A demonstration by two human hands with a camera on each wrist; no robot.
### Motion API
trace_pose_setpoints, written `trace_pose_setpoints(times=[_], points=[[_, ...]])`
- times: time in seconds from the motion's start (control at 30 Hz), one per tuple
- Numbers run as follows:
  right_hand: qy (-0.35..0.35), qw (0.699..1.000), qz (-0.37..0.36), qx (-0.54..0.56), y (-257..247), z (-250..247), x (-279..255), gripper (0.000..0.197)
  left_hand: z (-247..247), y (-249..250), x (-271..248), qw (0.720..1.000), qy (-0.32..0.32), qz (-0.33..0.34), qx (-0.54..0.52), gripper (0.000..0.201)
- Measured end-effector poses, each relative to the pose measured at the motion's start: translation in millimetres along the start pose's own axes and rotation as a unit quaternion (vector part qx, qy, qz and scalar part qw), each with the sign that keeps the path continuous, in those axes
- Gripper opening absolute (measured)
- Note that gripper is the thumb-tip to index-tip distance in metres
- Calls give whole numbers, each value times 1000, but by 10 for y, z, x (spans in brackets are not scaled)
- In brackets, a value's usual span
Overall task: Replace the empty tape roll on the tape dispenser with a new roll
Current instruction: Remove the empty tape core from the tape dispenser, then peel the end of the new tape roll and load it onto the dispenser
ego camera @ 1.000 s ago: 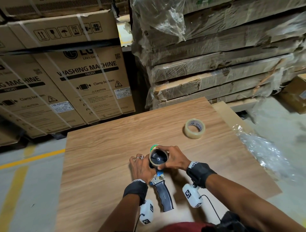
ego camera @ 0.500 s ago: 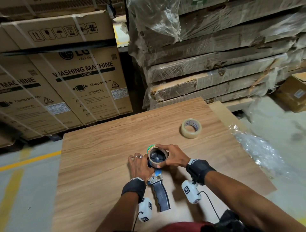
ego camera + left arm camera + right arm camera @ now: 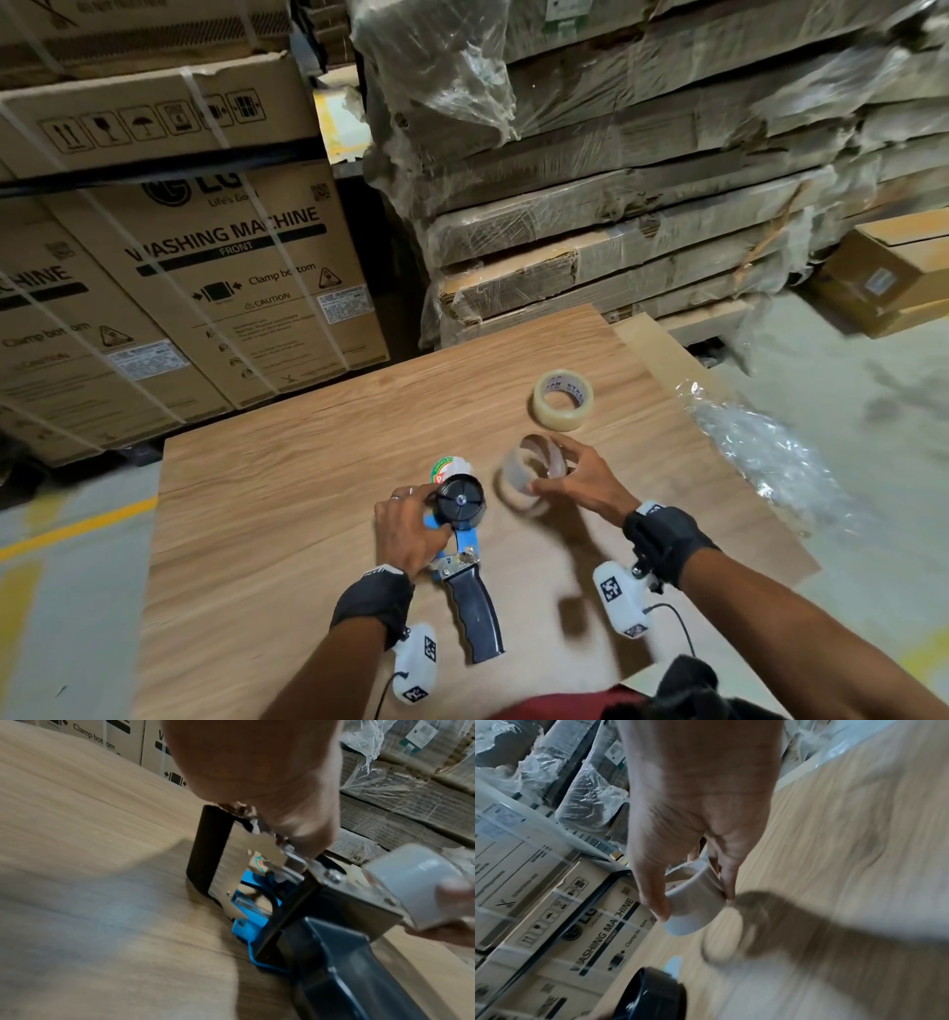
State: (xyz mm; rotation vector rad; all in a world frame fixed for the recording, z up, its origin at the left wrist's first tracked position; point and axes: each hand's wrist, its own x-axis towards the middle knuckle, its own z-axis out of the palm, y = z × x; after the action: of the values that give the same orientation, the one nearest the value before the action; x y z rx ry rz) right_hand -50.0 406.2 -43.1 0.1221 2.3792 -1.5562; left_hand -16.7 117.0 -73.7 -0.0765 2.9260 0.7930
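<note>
The left hand (image 3: 411, 529) still grips the tape dispenser (image 3: 458, 545) on the table (image 3: 267, 514), its black hub (image 3: 459, 502) now bare. The right hand (image 3: 575, 480) has pulled off the empty core (image 3: 529, 478), pinched and blurred, probably heading tableward. The new roll (image 3: 563, 399) waits just beyond.

A wooden table (image 3: 287, 514) fills the foreground, with a crumpled sheet of clear plastic wrap (image 3: 760, 452) lying off its right edge. Behind it on the left stand strapped cardboard boxes (image 3: 205, 288) printed "WASHING MACHINE" and "Clamp bottom". On the right rises a stack of flat cartons bound in torn stretch film (image 3: 642, 195), and a smaller brown box (image 3: 893, 272) sits on the grey floor beside that stack.
</note>
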Motion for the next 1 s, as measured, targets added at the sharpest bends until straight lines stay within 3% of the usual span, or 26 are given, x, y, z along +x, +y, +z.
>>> trace_pose_setpoints(times=[0.13, 0.33, 0.43, 0.6, 0.7, 0.8, 0.87, 0.93, 1.0], points=[[84, 994, 33, -53, 173, -436, -49, 93, -146, 57, -35, 995, 10, 11, -102, 49], [203, 971, 107, -66, 444, -863, -100, 90, -190, 50, -81, 990, 46, -4, -136, 32], [232, 961, 140, -52, 608, -966, -97, 98, -227, 60, -114, 987, 67, -1, -144, 26], [224, 961, 151, -57, 694, -1018, -152, 103, -241, 5, -127, 982, 84, -8, -170, 19], [223, 963, 127, -82, 635, -969, -153, 107, -240, -47, -154, 978, 97, -19, -184, 19], [252, 958, 45, -132, 568, -846, -156, 87, -256, -72, -189, 974, 108, -22, -198, 18], [250, 950, 1, -185, 452, -692, -175, 87, -281, -76, -225, 972, 116, -24, -203, 19], [232, 950, -38, -206, 271, -495, -213, 79, -309, -93, -268, 969, 130, -25, -207, 21], [166, 970, -61, -166, 135, -261, -263, 65, -328, -125, -305, 967, 134, -31, -215, 22]])
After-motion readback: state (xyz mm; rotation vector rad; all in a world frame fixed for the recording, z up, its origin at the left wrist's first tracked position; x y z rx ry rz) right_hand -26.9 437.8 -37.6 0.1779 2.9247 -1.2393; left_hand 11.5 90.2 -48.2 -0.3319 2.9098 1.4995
